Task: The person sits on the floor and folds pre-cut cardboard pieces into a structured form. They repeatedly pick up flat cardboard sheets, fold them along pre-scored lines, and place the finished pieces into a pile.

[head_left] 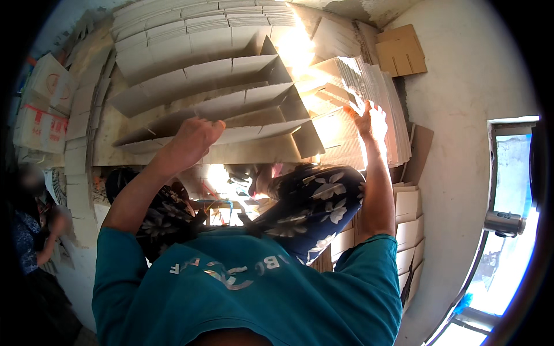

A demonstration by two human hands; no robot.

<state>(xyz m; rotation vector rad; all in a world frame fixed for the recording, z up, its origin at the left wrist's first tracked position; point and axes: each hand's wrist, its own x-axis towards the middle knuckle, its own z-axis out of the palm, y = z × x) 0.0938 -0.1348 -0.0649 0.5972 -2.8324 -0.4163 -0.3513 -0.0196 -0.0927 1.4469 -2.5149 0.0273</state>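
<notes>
My left hand (193, 137) is curled into a loose fist over the near edge of the pale grey cardboard divider grid (231, 109), a set of long slotted strips crossed by shorter ones so that it forms rows of open cells. The knuckles face me and the fingers fold over the strip's edge; I judge it a grip on that strip, though the fingertips are hidden behind the card. My right hand (369, 121) is raised with the fingers spread and the palm flat against the tall stack of flat corrugated cardboard sheets (375, 98) standing on edge to the right of the grid, pressing on it, not pinching anything. The grid lies straight ahead of me and a little left, its long strips running from left to right and slanting up toward the right, so its long axis crosses in front of both arms. The left hand is on it; the right hand is just beside its right end, where the strips meet the stack in strong glare. Beyond the grid more flat pale strips (190, 20) lie in layers. Folded brown cartons (404, 52) lean on the whitewashed wall (461, 86). Below my arms I see dark flower-printed cloth (311, 207), my teal shirt (248, 294), and stacked white boxes (407, 225) against the wall.
</notes>
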